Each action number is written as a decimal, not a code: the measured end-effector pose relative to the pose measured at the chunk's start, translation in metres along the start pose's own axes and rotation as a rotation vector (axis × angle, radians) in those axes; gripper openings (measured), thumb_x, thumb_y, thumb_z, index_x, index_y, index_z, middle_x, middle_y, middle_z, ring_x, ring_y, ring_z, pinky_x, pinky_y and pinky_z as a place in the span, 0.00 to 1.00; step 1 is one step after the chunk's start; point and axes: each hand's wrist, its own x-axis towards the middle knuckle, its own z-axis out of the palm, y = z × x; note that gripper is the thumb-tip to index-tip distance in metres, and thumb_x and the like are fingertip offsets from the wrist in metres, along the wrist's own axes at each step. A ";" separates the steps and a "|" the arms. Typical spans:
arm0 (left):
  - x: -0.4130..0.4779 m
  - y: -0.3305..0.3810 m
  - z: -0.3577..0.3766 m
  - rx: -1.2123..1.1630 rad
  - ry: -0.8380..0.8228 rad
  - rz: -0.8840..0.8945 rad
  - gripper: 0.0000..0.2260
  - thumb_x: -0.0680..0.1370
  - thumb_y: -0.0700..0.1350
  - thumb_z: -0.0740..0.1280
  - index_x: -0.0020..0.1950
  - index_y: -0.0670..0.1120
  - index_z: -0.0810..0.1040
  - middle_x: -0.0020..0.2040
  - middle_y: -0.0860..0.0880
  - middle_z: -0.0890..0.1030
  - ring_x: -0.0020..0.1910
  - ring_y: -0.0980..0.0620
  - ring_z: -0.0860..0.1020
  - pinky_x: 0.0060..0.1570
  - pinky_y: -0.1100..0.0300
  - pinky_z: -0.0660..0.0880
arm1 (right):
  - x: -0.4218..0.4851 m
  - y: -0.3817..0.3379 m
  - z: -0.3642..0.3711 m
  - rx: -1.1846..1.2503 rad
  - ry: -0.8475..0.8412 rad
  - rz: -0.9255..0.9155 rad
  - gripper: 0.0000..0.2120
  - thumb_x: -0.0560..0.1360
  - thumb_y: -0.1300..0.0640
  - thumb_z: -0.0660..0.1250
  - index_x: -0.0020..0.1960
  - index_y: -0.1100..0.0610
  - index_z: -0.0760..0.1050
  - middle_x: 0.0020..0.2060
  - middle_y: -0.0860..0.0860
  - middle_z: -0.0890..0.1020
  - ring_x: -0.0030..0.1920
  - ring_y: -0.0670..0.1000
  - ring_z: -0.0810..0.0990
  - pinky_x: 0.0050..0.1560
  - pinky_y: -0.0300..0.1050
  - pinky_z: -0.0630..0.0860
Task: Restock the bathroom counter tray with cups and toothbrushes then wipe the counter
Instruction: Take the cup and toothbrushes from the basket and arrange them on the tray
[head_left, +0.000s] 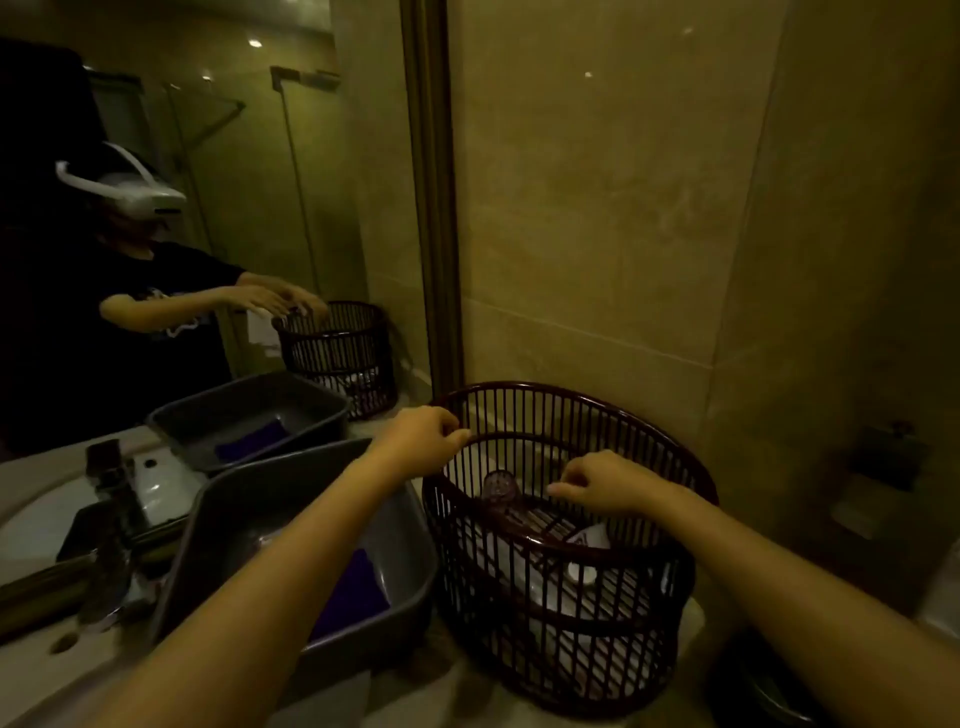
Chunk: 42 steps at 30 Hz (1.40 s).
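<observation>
Lower left of frame: sink (47, 512) and faucet (111, 512), standing idle. Centre left: grey tray (410, 551) sitting on the counter (457, 691), a purple cloth (356, 592) lying inside. Centre: left hand (423, 439) curling over the near-left rim of the dark slatted basket (561, 613), fingers pinching it. Centre right: right hand (605, 486) hovering inside the basket, loosely curled, holding nothing visible. A cup (500, 488) is lying just left of and below the right hand, the nearer one; its axis is unclear.
</observation>
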 end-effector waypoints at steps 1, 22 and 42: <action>0.001 -0.003 0.004 -0.012 0.010 -0.028 0.19 0.77 0.53 0.60 0.65 0.47 0.72 0.56 0.45 0.80 0.50 0.49 0.79 0.50 0.54 0.77 | 0.005 0.002 0.003 -0.013 -0.049 0.029 0.24 0.76 0.41 0.59 0.55 0.61 0.77 0.51 0.61 0.81 0.48 0.56 0.80 0.48 0.49 0.76; 0.098 -0.056 0.062 0.317 -0.091 -0.115 0.40 0.71 0.72 0.49 0.76 0.52 0.43 0.78 0.44 0.40 0.76 0.44 0.38 0.73 0.42 0.41 | 0.160 0.029 0.063 -0.219 -0.324 0.165 0.55 0.65 0.38 0.72 0.76 0.51 0.38 0.77 0.55 0.51 0.75 0.60 0.53 0.72 0.59 0.58; 0.098 -0.063 0.073 0.310 0.042 -0.172 0.41 0.71 0.71 0.50 0.76 0.47 0.46 0.78 0.48 0.42 0.76 0.51 0.41 0.72 0.54 0.44 | 0.230 0.045 0.125 0.351 -0.081 0.069 0.45 0.66 0.50 0.76 0.73 0.56 0.53 0.69 0.57 0.69 0.67 0.58 0.71 0.65 0.53 0.71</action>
